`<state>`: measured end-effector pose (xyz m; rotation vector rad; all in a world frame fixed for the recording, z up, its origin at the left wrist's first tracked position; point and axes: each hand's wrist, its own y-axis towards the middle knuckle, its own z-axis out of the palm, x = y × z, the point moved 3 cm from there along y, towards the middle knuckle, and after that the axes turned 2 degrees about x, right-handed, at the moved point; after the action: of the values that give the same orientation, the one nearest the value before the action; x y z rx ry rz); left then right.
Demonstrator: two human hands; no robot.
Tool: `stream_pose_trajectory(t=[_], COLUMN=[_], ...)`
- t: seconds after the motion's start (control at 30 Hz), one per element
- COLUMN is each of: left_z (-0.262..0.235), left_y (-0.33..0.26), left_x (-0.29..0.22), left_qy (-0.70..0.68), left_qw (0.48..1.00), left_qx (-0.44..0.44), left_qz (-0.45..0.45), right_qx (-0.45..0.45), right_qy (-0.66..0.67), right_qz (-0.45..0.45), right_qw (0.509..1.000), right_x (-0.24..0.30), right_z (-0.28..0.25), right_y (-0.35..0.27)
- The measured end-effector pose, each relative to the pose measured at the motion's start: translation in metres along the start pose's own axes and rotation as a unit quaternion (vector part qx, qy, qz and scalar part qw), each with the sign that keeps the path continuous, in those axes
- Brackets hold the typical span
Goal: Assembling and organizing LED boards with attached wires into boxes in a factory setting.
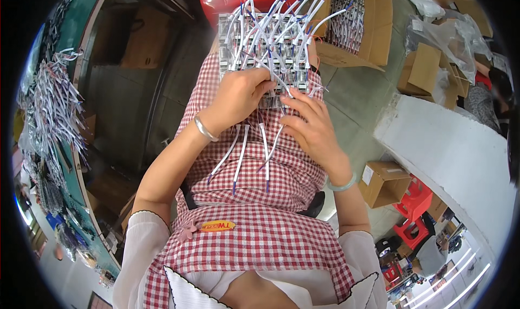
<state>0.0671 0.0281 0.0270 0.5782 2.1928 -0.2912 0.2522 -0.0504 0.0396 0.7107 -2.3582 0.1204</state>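
Block [227, 57]: on lap [295, 168], at both hands.
L hand [237, 97]: thumb/index pinched, seemingly on white lead [280, 81]; wrist angled inward.
R hand [314, 126]: fingers loosely spread, tips nr block's near R corner.
Lead tip: prob. best gripped nr end, block steadied w/ R.

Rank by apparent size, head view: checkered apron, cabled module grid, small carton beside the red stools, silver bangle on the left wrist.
1. checkered apron
2. module grid
3. small carton
4. silver bangle
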Motion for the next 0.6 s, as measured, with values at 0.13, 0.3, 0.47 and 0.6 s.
stream_pose_trajectory(t=[0.13, 0.3, 0.47, 0.6], left_z=[0.005, 0.006, 0.005, 0.007], left_y=[0.009, -0.005, -0.001, -0.002], left_x=[-0.009, 0.018, 0.001, 0.001], left_qy=[-0.003, -0.012, 0.014, 0.016], left_qw=[1.0, 0.999, 0.999, 0.999], left_qx=[0.012, 0.001, -0.017, -0.035], left_qz=[-0.019, -0.045, -0.025, -0.014], right_qx=[-0.145, -0.196, -0.237, -0.272], right_qy=[0.004, 0.052, 0.057, 0.048], right_qz=[-0.004, 0.053, 0.087, 0.097], right_qw=[0.989, 0.978, 0.966, 0.956], right_x=[-0.011, -0.019, -0.012, -0.015], right_z=[-0.008, 0.025, 0.024, 0.031], right_y=[0.003, 0.023, 0.025, 0.025])
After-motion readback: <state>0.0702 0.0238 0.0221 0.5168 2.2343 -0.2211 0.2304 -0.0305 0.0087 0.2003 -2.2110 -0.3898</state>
